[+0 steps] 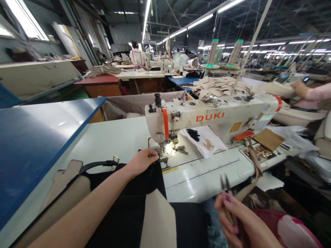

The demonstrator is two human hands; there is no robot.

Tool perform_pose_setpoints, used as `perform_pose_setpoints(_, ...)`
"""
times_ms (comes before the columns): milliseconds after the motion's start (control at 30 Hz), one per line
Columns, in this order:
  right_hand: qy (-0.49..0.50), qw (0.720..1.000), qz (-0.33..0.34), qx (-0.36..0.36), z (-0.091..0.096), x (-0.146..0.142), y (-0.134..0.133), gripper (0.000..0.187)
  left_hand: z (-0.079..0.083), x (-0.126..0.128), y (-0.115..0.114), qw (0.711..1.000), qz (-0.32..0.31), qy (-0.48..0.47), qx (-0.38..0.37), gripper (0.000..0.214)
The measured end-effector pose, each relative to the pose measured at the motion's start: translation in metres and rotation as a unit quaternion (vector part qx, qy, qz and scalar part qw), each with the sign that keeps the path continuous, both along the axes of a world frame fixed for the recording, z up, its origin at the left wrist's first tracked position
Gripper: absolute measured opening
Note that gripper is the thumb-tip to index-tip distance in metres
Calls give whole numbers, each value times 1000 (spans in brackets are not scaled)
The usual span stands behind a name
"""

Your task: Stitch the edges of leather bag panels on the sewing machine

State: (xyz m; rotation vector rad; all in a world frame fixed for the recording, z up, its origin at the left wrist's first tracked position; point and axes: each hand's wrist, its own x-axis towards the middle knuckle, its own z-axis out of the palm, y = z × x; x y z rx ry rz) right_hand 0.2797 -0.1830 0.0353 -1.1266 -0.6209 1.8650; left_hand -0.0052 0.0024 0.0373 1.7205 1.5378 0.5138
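My left hand (144, 160) is closed in a pinch at the top edge of a black bag piece (129, 203), just left of the needle area of a white sewing machine (207, 117). A beige panel (159, 220) lies across the black material. On its left side runs a black strap with a metal buckle (115, 161). Low on the right, apart from the work, my right hand (235, 213) is wrapped round thread snips (225, 186). Their two points face up and are blurred by motion.
Black strips (193, 134) and small gold metal fittings (207, 144) rest on a white cloth under the machine arm. A tray of metal parts (262, 153) is sunk in the table at right. A blue-topped table (46, 127) stands left. Another person's hand (301, 90) holds beige material behind the machine.
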Motion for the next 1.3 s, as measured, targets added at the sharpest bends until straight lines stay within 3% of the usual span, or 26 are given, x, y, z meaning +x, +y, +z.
perform_pose_setpoints(67,99,991,90,-22,11,-37,43,49,0,-1,0,1000,0,-17,-12,25)
perform_pose_setpoints(167,146,966,189,-101,18,-78,95,53,1,-1,0,999,1,-43,-29,29)
perform_pose_setpoints(333,146,933,272,-184,10,-101,137,56,5,-1,-1,996,-9,-72,-55,28)
perform_pose_setpoints(567,153,918,277,-239,9,-102,147,56,7,0,-1,995,-8,-70,-64,27)
perform_pose_setpoints(933,103,949,220,-202,11,-87,142,51,11,5,-5,1000,-4,26,-5,19)
perform_pose_setpoints(1133,70,955,224,-184,9,-84,141,52,15,19,-10,993,-8,99,61,8)
perform_pose_setpoints(1300,57,954,229,-183,11,-84,139,50,18,17,-9,991,-11,120,62,10)
